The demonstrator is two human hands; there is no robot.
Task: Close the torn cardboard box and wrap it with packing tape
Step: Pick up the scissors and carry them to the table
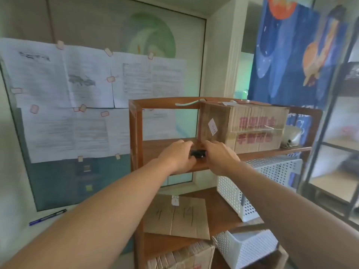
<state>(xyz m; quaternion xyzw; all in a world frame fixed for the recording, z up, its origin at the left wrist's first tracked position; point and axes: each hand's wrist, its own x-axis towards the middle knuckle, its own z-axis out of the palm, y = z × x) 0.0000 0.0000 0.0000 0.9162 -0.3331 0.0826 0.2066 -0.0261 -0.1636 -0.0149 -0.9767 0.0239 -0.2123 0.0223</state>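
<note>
— Where is the box?
— The worn brown cardboard box with red print (252, 129) stands on the top board of the brown wooden shelf unit (136, 133), towards its right end.
— And the hands?
— The left hand (177, 156) and right hand (219, 158) meet at the box's near lower corner. Their fingers (183, 145) are curled round a small black object (198, 153) held between them. I cannot tell what it is.

Wooden shelf (151, 148), cardboard box (252, 129) on upper tier

Worn matt cardboard box (248, 129) on smooth brown wooden shelf (272, 152).
</note>
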